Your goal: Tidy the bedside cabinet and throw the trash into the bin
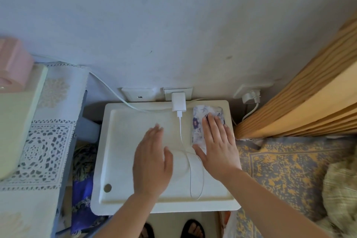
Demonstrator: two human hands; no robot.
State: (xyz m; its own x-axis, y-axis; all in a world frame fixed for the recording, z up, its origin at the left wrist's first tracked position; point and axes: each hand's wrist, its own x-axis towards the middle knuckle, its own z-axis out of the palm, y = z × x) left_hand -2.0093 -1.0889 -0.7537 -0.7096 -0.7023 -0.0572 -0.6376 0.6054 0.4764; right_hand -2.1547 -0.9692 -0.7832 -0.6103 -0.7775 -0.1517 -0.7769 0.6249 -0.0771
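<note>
The white bedside cabinet top [123, 141] fills the middle of the view, with a raised rim around it. At its back right lies a white packet with blue print [199, 120], and my right hand [218, 141] rests flat on it, fingers spread. My left hand [152, 162] hovers open over the middle of the cabinet, holding nothing. Between the hands lies a pale rounded object [183, 162], partly hidden. A white charger [178, 102] is plugged into the wall socket, and its cable [181, 133] runs down across the cabinet top and loops near the front edge.
A table with a lace cloth [44, 141] stands at the left, bearing a pale green object [17, 121] and a pink roll [13, 63]. At the right are the bed with a yellow-grey cover [280, 170] and a wooden frame [309, 92]. A second plug [251, 97] sits at the wall.
</note>
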